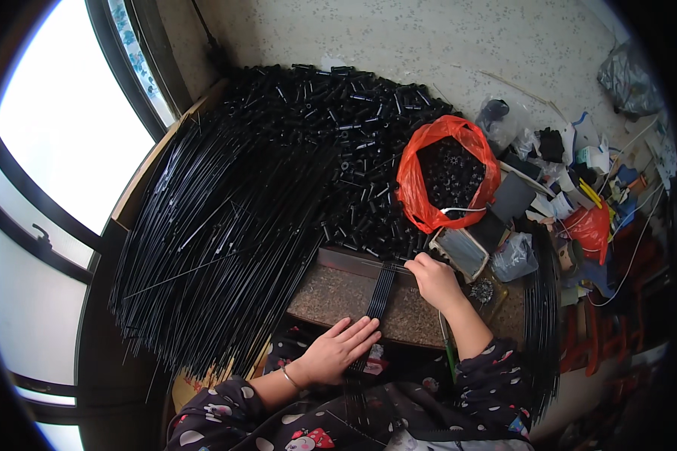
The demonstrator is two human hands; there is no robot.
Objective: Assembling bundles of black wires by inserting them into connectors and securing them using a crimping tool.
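My left hand [337, 350] lies flat with its fingers stretched out, palm down on the near part of a row of thin black rods [381, 293]. The rods lie side by side across a speckled brown work surface [323, 299]. Their far ends reach a dark upright strip [347, 259] at the back of that surface. Close to those ends, my right hand [435, 281] is closed in a pinch; what its fingertips hold is too small to make out. A green-handled tool [450, 353] shows below my right wrist.
A big heap of long black rods [218, 225] fills the left. Behind lie many short black tubes [361, 128]. A red plastic bag [409, 188] holds small dark parts. To the right are a shallow box [462, 253], a clear bag [514, 257], more rods [541, 316] and clutter.
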